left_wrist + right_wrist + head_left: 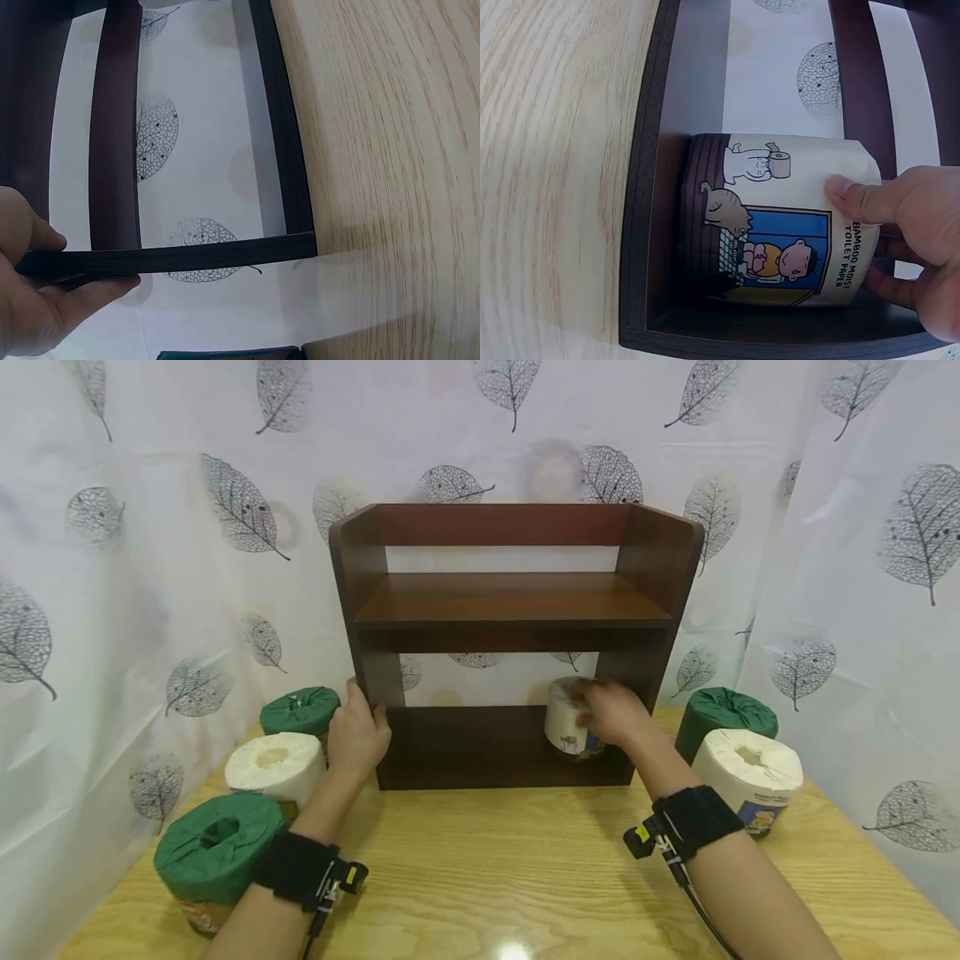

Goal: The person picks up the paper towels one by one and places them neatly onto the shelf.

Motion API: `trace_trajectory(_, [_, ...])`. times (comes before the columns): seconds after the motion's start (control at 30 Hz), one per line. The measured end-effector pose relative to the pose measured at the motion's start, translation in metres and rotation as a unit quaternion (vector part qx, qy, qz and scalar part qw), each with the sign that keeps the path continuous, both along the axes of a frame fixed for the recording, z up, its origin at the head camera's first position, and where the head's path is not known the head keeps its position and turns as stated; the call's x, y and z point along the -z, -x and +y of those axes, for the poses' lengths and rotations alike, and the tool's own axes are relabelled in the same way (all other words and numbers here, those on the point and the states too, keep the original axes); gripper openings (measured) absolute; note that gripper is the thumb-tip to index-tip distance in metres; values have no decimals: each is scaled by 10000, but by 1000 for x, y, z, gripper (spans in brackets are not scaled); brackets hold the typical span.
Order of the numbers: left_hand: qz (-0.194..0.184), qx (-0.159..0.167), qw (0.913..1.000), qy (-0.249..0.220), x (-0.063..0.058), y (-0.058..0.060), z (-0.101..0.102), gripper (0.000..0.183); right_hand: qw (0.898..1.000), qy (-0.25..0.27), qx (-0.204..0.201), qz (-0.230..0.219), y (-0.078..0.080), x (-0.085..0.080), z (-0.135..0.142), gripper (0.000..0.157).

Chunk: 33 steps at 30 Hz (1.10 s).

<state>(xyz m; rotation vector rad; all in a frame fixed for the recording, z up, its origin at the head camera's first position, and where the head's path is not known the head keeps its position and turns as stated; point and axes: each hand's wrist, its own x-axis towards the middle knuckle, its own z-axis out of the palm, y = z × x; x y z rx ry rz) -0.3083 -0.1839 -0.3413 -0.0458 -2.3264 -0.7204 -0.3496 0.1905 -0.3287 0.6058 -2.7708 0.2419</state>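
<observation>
A dark brown two-tier wooden shelf (517,597) stands upright on the table. On its lower tier, near the right side panel, is a white toilet paper roll (772,217) with cartoon cats and printed lettering. My right hand (611,714) grips the top end of this roll, thumb (855,196) on the near face and fingers behind. At the shelf's left side panel, my left hand (358,735) holds the panel's front edge, thumb inside and fingers outside, as the left wrist view shows.
Left on the wooden table (480,868) are two green-wrapped rolls (221,843) (300,710) and a white roll (276,764). Beyond my right forearm stand another green roll (726,714) and a white roll (750,768). A leaf-patterned curtain (157,610) surrounds the table.
</observation>
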Motion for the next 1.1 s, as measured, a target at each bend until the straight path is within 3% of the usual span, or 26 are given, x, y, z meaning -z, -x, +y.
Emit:
trace_trajectory(0.5, [-208, -20, 9997, -123, -1, 2, -1, 41, 9997, 106, 92, -222, 14, -3, -3, 34])
trace_trajectory(1.1, [-228, -44, 9997, -105, 0, 1, -2, 40, 9963, -561, -184, -628, 9, -19, -5, 31])
